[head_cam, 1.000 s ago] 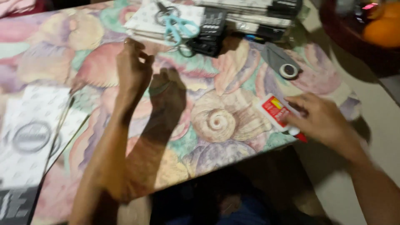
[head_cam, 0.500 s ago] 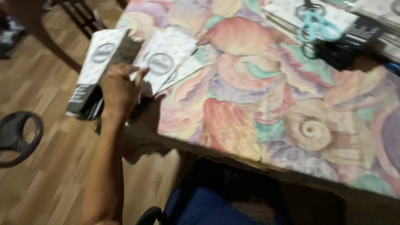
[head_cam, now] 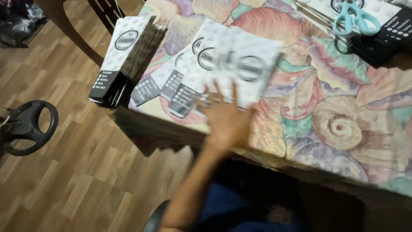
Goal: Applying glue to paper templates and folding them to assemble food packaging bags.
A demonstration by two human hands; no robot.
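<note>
since half a second ago the left hand (head_cam: 225,118) has left the upright stack of flat white-and-black packets (head_cam: 126,58) at the table's left edge and now lifts one blurred packet (head_cam: 246,64) over the table's near edge. loose packets (head_cam: 182,79) lie fanned beside the stack, near the left corner; right of the hand the shell-patterned tablecloth (head_cam: 334,129) is open. the forearm rises from below, wrist straight, fingers spread wide, fingertips against the packet's lower edge; the grip is too blurred to tell. blue scissors (head_cam: 356,19) rest on more packets at the far right edge.
</note>
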